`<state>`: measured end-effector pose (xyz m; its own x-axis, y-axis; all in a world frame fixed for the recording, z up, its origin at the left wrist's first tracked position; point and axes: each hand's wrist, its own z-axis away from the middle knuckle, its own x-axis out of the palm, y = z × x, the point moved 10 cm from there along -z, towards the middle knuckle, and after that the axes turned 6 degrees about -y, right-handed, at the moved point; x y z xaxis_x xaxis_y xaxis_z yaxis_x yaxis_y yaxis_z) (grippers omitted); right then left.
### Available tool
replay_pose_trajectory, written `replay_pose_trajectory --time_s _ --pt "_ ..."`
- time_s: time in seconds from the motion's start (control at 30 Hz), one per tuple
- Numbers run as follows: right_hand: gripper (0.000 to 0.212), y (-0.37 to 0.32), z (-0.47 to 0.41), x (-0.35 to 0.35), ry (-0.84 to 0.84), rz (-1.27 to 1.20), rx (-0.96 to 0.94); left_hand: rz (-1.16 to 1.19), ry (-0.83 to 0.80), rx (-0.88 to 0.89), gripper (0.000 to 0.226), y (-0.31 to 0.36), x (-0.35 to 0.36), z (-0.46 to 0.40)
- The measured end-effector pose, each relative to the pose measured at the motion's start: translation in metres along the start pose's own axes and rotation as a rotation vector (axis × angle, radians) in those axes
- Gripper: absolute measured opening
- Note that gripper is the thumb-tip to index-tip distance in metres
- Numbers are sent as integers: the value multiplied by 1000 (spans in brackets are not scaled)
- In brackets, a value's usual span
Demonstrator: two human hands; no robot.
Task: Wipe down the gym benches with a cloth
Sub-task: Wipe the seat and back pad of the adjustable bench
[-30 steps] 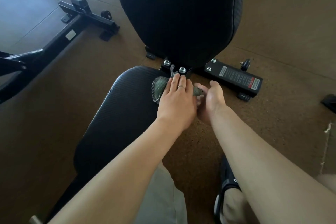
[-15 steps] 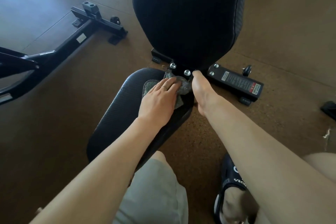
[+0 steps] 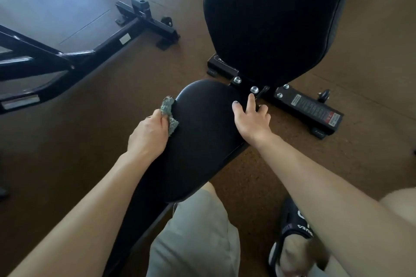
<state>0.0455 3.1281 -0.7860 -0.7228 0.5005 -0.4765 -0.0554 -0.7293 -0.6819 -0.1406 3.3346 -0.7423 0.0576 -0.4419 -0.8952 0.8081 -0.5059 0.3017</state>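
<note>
Looking down at the brown floor (image 3: 67, 164), we find it filling most of the view, with a paler, shiny patch toward eleven o'clock. The black backrest pad (image 3: 276, 18) rises at twelve to one o'clock, tilted up and away from us. Below it, near the centre, lies the black seat pad (image 3: 202, 141), running from the middle down toward seven o'clock. A second black frame (image 3: 94, 49) stretches across the floor from nine to eleven o'clock, well apart from the bench we work on. At three o'clock the bench's base bar (image 3: 313, 108) crosses the floor, carrying a label with small print we cannot read, and silver bolts (image 3: 254, 89) sit on the bracket between the two pads.

Our left hand (image 3: 148, 135), at nine o'clock of the seat pad, grips the grey-green cloth (image 3: 169, 114), fingers curled round it, and presses it against the pad's left edge. The cloth is bunched, part of it sticking up past the knuckles. Our right hand (image 3: 252, 117) rests on the seat pad's right edge at two o'clock of it, fingers spread, the forefinger stretched toward the nearest bolt, holding nothing.

At six o'clock we see beige shorts (image 3: 193, 238), and at five o'clock a foot in a black slide sandal (image 3: 290, 227) on the floor.
</note>
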Motion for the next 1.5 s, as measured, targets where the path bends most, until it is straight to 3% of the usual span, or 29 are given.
replay_pose_trajectory --time_s 0.17,0.33,0.4,0.5,0.77,1.03,1.17,1.33,1.5 --pt "81 -4 3 3 151 286 -100 75 82 -36 29 -39 -5 53" --pt "84 -7 4 3 188 363 -90 326 171 -16 39 -57 6 100" --pt "83 -7 3 3 181 337 -80 226 200 109 49 -46 11 123" --pt "80 -5 2 1 176 270 -79 31 224 313 44 -25 30 151" --pt "80 -2 -2 1 147 212 -81 -466 108 673 66 63 81 137" --pt "78 -1 -2 -1 57 83 -42 -529 41 715 62 142 94 98" --pt "72 3 -2 -3 -9 -6 -29 -471 67 759 72 102 85 127" --pt "73 4 -2 0 6 72 -44 -517 149 791 73 22 68 164" --pt "78 2 -2 2 21 152 -56 -536 139 712 66 34 70 148"
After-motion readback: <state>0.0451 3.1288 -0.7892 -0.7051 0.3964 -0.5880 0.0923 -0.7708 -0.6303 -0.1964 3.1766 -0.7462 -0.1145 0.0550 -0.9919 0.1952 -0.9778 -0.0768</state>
